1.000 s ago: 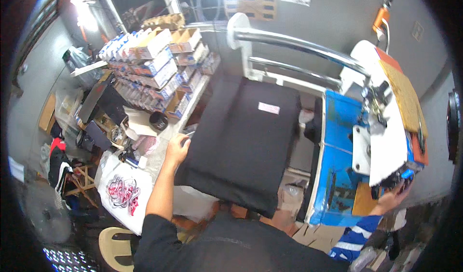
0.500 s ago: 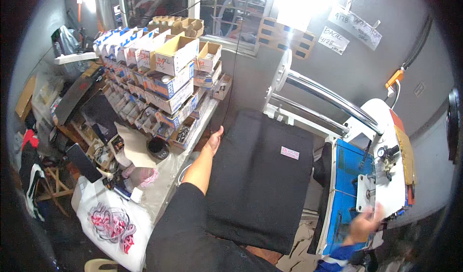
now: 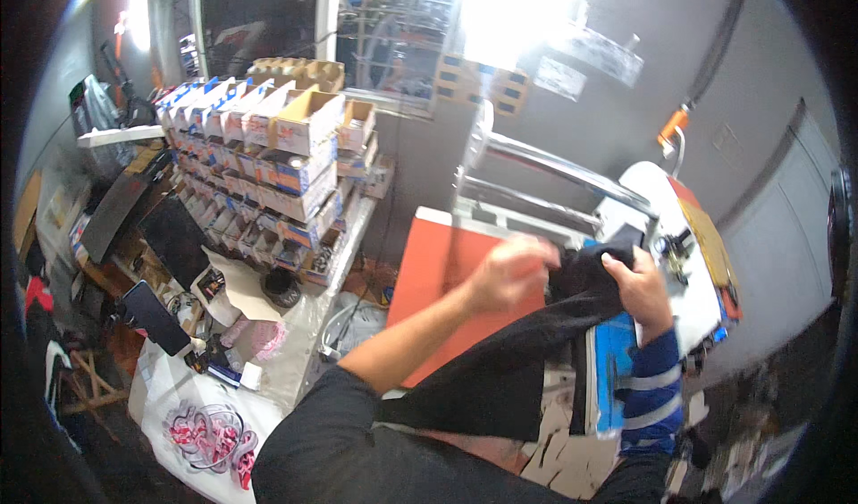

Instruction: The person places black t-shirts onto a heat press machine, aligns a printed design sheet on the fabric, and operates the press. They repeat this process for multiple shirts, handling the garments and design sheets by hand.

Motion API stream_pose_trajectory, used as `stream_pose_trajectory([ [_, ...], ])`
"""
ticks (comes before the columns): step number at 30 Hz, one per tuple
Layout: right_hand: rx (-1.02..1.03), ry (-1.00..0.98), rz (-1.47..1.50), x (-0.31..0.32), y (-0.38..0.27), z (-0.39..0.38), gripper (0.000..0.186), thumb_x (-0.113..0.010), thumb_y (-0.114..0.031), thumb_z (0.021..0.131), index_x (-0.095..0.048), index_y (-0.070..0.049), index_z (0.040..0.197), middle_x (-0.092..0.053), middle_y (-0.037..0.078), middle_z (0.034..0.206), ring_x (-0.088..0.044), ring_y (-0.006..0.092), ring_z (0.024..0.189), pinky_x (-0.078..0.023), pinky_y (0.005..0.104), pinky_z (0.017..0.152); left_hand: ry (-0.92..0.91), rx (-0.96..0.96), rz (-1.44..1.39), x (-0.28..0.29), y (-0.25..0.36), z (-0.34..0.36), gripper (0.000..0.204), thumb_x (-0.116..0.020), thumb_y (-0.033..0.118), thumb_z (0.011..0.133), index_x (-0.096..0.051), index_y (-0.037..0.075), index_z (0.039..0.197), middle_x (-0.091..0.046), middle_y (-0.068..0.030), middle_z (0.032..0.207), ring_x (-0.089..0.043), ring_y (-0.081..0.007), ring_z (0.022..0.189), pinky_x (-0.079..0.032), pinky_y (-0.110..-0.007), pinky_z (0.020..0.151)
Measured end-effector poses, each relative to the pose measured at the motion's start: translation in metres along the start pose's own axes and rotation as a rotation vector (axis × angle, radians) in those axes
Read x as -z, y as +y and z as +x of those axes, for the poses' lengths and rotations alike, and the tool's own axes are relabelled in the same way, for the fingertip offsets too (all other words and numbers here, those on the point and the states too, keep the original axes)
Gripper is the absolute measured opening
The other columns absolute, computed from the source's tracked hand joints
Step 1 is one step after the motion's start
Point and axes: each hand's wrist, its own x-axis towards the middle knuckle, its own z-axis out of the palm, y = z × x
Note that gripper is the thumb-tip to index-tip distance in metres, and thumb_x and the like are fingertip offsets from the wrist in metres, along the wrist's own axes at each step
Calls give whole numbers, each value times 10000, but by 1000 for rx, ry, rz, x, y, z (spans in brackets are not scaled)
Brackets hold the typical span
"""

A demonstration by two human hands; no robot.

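Here both the left hand (image 3: 511,272) and right hand (image 3: 639,288) are clenched on the black garment (image 3: 527,361), lifting it off the orange press pad (image 3: 442,281) just below their grip; next, probably, carrying it fully clear.

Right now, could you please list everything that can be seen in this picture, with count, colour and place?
black garment: one, black, held up over the right part of the pad
pad: one, orange-red, flat, centre
press machine: one, white and blue, right of the pad
metal arm: one, silver, behind the pad
cardboard boxes: many, white, blue and brown, stacked at left
printed cloth: one, white with pink design, lower left
dark tablets: two, black, left
left hand: one, blurred, gripping the garment
right hand: one, striped blue sleeve, gripping the garment
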Motion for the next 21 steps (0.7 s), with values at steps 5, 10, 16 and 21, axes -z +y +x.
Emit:
stream_pose_trajectory([
  [5, 363, -199, -427, 62, -123, -183, 490, -745, -474, 885, -681, 11, 914, -677, 100, 743, -652, 214, 647, -517, 354, 618, -297, 142, 301, -117, -3, 23, 845, -825, 201, 737, -454, 161, 1495, -467, -172, 1491, -375, -369, 1430, -227, -567, 1207],
  [10, 346, 649, -615, 138, -105, -414, 497, -740, -483, 889, -664, 6, 931, -705, 116, 901, -690, 227, 798, -541, 359, 756, -746, 8, -347, -209, 45, -11, 250, -714, 86, 820, -684, 47, 1065, -670, -105, 970, -638, -268, 965, -499, -385, 872],
  [16, -291, 994, -874, 211, -38, -555, 139, -633, -118, 980, -606, 9, 1029, -591, 33, 940, -531, 136, 897, -447, 284, 851, -1242, 690, -984, -226, 119, -89, 166, -689, 63, 880, -679, -4, 1032, -667, -32, 1001, -595, -141, 980, -488, -328, 912],
  [21, -458, 724, -657, 170, 85, -542, 114, -756, -37, 814, -689, 37, 869, -662, 79, 738, -607, 143, 702, -486, 316, 669, -732, 1010, -955, -189, 133, -185, 173, -754, 150, 876, -668, 1, 896, -634, -18, 867, -552, -143, 804, -474, -333, 762],
])
